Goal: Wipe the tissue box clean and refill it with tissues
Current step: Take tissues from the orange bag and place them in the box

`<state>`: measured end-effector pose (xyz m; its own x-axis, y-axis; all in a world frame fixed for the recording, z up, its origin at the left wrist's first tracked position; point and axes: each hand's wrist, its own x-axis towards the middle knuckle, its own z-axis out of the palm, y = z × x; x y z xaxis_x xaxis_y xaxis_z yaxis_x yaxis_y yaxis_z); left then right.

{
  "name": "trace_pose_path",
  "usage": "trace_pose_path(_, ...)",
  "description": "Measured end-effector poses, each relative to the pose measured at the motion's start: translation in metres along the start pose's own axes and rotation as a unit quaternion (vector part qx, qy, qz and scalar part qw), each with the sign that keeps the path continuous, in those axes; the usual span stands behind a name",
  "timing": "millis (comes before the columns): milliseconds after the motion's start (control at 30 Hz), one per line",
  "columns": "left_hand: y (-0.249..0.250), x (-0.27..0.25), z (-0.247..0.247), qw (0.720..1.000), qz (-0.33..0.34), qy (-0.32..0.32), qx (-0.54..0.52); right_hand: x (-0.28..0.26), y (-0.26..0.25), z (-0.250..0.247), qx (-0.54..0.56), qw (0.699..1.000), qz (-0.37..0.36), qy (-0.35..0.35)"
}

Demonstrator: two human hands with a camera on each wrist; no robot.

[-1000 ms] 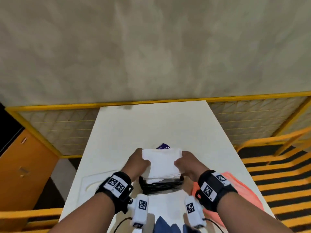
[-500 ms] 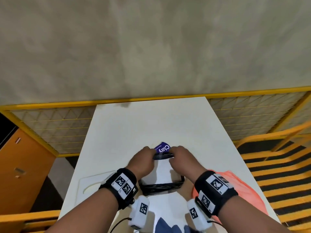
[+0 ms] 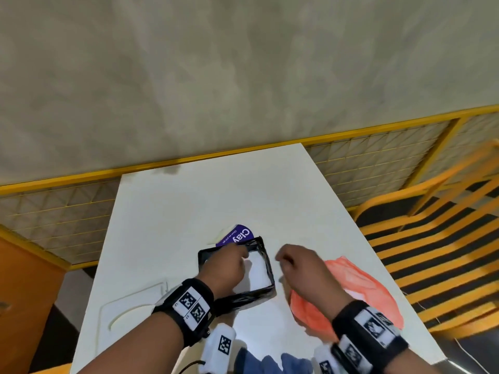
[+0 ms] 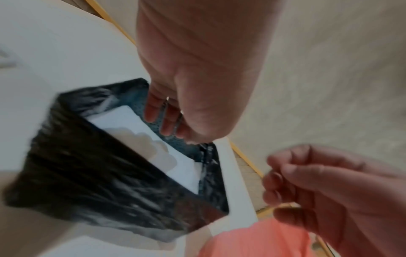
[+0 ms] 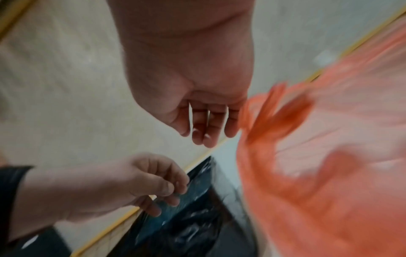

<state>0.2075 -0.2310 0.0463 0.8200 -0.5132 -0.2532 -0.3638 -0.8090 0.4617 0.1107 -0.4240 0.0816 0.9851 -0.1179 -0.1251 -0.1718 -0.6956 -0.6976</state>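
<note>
While the white table (image 3: 189,211) carries everything, your black tissue box (image 3: 266,291) sits near its front edge with its top uncovered and its long axis running away from you, a white stack of tissues (image 3: 258,271) lying inside. An orange cloth (image 3: 359,290) lies just beside the box on your right, and a purple packet (image 3: 237,237) rests against the box's far end. Your left hand (image 3: 226,268) is over the box, fingers (image 4: 153,111) curled down inside its far-left corner beside the stack; whether they pinch anything you cannot tell from these views. Your right hand (image 3: 299,265) hangs loosely curled just right of the box, holding nothing. The left hand is nearer, so any settling of the stack falls to it, pressing along the long axis
</note>
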Motion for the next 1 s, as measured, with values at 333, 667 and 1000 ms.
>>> trace_pose_path(333,0.150,0.006,0.035,0.961,0.249,-0.109,-0.057,-0.047,0.104,-0.026,-0.086,0.989,0.119,-0.013)
trace_pose_path(667,0.151,0.023,0.087,0.936,0.165,-0.204,0.236,-0.068,0.136,-0.019,-0.204,0.966,0.153,-0.034)
trace_pose_path(1000,0.152,0.026,0.095,0.936,0.160,-0.205,0.239,-0.074,0.133,-0.026,-0.156,0.977,0.140,-0.023)
